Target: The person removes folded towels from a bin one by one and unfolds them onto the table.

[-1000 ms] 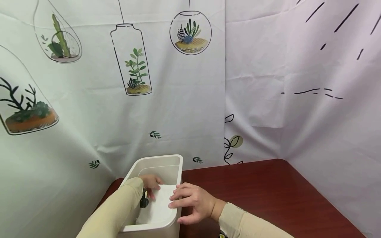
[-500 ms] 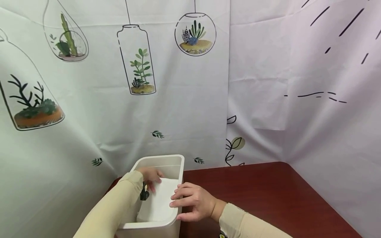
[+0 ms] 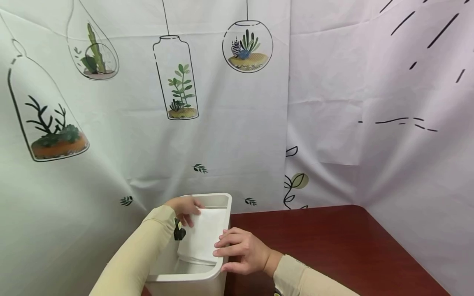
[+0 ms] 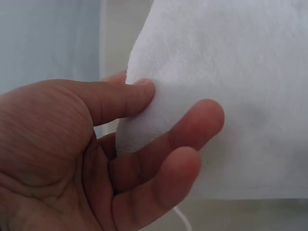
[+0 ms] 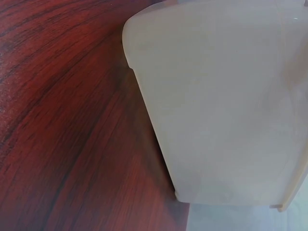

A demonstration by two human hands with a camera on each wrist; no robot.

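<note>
A folded white fuzzy cloth, towel-like (image 3: 205, 230), stands partly raised inside a white plastic bin (image 3: 185, 278). My left hand (image 3: 184, 206) reaches over the bin's left side and pinches the cloth's upper left edge. In the left wrist view, the thumb lies on the near face of the cloth (image 4: 216, 53), and two other fingers extend in front of it. My right hand (image 3: 242, 250) rests on the bin's right rim with its fingertips just over the edge. Only the bin's outer wall (image 5: 216, 106) and the table appear in the right wrist view; that hand is out of sight there.
The bin stands at the left of a dark red wooden table (image 3: 326, 246). White curtains (image 3: 240, 135) printed with plants hang close behind and to the sides. A small black object (image 3: 179, 231) sits at my left wrist.
My left hand has lifted the cloth upward inside the bin, showing more of the bin's floor at the near end. The right hand stays on the rim. The head view has shifted slightly.
</note>
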